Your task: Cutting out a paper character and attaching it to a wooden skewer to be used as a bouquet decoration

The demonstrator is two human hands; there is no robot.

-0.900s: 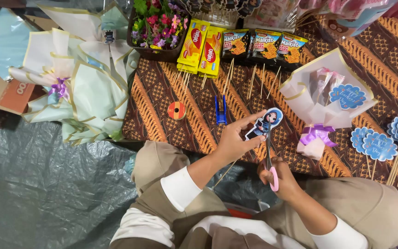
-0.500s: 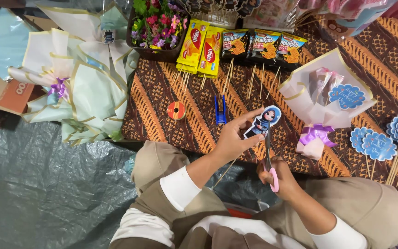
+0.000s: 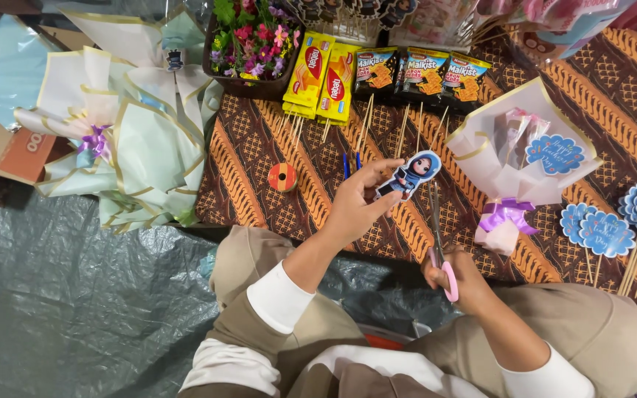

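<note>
My left hand (image 3: 354, 208) pinches a small cut-out paper figure (image 3: 411, 174) of a cartoon character in blue and holds it above the patterned brown cloth (image 3: 259, 147). My right hand (image 3: 460, 278) grips pink-handled scissors (image 3: 439, 234), their blades pointing up toward the lower edge of the figure. A small wrapped bouquet (image 3: 514, 158) with a purple ribbon and a blue round tag lies to the right of the scissors.
Snack packets (image 3: 377, 70) on sticks and a flower box (image 3: 248, 40) line the far edge. A red tape roll (image 3: 282, 177) lies left of my hand. Pale wrapping papers (image 3: 123, 121) pile at left, blue round tags (image 3: 628, 217) at right. Grey plastic sheet (image 3: 68, 309) covers the floor.
</note>
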